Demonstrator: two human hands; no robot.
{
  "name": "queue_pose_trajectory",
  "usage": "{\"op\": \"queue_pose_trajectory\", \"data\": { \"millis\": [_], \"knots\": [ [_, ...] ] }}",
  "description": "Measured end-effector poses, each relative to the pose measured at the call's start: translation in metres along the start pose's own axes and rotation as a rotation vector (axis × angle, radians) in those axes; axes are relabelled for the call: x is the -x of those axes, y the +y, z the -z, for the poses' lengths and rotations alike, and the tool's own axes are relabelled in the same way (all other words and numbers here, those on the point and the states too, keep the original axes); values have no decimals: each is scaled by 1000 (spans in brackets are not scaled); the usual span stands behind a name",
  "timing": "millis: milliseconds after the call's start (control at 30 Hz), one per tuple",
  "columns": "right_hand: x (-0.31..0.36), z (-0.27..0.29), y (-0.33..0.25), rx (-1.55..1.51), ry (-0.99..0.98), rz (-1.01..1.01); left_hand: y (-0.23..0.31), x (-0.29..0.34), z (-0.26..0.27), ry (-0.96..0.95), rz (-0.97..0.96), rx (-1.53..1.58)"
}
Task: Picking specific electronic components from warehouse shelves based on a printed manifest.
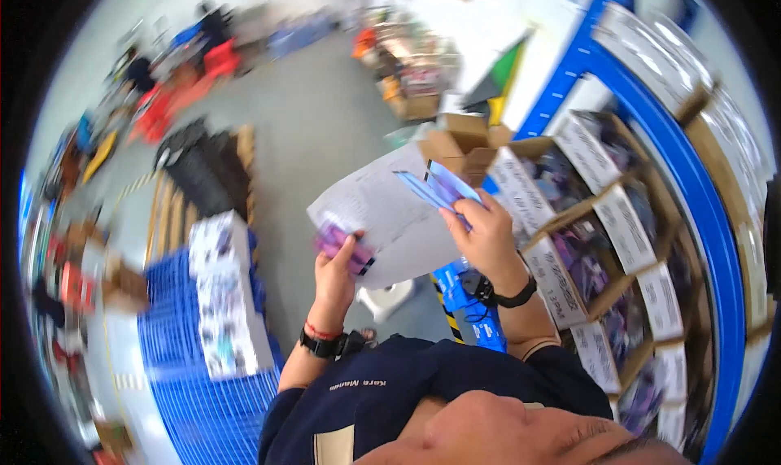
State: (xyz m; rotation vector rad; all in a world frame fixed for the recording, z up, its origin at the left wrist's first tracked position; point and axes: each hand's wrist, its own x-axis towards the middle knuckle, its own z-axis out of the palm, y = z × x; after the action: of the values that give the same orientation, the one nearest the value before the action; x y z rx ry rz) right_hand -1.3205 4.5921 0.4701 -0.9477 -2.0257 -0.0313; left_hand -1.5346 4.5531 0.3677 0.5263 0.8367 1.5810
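My left hand [335, 278] is closed on a small purple printed packet [346, 249], and the thumb lies across it. Behind that packet spreads a large white sheet of paper [390, 196] with small print, its near left edge at the same hand. In my right hand [488, 233] are a few flat blue and violet packets [443, 187], pinched between thumb and fingers and fanned out over the sheet's right side. Whether the right fingers also touch the paper cannot be made out. Blur hides the packets' details.
Close on my right, a blue-framed rack [659, 99] holds open cardboard bins [622, 294] of purple packets with white labels. Blue boxes [480, 314] and a white stool [386, 298] stand below. To the left are blue plastic pallets [175, 318] bearing white stacks [232, 302].
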Motion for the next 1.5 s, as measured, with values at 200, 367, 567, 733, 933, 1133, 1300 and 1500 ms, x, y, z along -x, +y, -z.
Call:
{"op": "queue_pose_trajectory", "data": {
  "millis": [200,367,567,733,933,1133,1300,1500],
  "knots": [
    [57,-58,-59,-216,-179,414,-2,128,36,383,-135,108],
    [73,-90,-145,-459,-218,906,8,232,94,677,-375,139],
    [107,-124,-255,-858,-255,910,15,380,152,1008,-584,198],
    [144,-173,-358,-1053,-513,827,19,521,194,1398,-895,216],
    [191,-231,-449,-1057,-679,686,22,626,243,1583,-1109,319],
    [169,-279,-512,-994,-737,765,58,633,319,1599,-1078,372],
    [130,-353,-556,-862,-695,692,156,596,387,1498,-1042,402],
    [56,-419,-648,-891,-735,750,281,565,446,1452,-1009,478]
  ]
}}
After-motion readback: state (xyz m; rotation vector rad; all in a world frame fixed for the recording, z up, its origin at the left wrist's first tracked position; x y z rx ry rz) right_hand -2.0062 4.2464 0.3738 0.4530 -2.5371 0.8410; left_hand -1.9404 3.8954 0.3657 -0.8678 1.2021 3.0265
